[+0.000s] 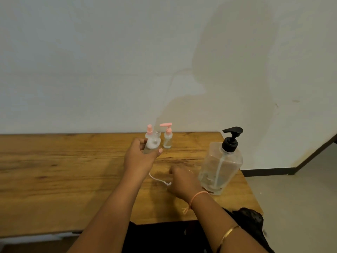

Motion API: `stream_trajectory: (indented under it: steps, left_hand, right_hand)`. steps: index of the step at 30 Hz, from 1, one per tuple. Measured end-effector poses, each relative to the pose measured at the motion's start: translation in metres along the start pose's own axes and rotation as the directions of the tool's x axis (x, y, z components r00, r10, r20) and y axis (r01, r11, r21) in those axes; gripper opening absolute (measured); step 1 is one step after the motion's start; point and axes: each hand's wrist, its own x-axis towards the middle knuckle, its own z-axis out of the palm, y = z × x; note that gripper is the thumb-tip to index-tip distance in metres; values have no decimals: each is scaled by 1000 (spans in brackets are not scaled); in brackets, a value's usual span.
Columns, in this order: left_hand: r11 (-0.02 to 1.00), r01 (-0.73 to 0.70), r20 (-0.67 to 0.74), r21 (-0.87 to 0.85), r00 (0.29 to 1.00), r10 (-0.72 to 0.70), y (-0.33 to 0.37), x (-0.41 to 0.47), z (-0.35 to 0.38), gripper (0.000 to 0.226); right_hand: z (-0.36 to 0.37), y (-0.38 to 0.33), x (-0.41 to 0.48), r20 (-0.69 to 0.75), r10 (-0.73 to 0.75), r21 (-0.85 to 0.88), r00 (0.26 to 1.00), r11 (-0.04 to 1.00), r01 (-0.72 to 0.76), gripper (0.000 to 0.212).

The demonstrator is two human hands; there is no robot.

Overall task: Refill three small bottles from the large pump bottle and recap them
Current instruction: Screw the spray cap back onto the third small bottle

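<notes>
My left hand (138, 158) holds a small clear bottle (151, 146) tilted, its open mouth toward me, above the wooden table (54, 170). Behind it stand two small bottles: one with a pink spray cap (149, 130), partly hidden, and one with a pink pump top (167, 136). The large clear pump bottle (221, 165) with a black pump stands at the right. My right hand (184, 180) rests on the table beside it, fingers curled over a cap whose thin white dip tube (158, 178) trails left on the wood.
The table meets a white wall at the back. Its right edge runs just past the large bottle, with grey floor beyond. The near edge is at my lap, where dark clothing shows.
</notes>
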Motion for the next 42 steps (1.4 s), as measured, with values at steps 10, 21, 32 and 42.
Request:
stream_trajectory:
  steps: [10, 21, 32, 42]
  left_hand:
    - [998, -58, 107, 16, 993, 56, 1, -2, 5, 39]
    - [995, -82, -69, -63, 995, 78, -4, 14, 1, 38]
    - [990, -112, -87, -80, 991, 105, -6, 16, 6, 40]
    - [984, -150, -83, -92, 986, 142, -7, 18, 5, 41]
  right_hand:
    - [16, 9, 8, 64, 46, 5, 997, 999, -46, 20]
    - [-61, -15, -39, -662, 14, 564, 749, 668, 486, 19]
    - [-77, -15, -48, -550, 59, 775, 833, 408, 483, 19]
    - [-80, -10, -46, -472, 113, 847, 874, 332, 414, 21]
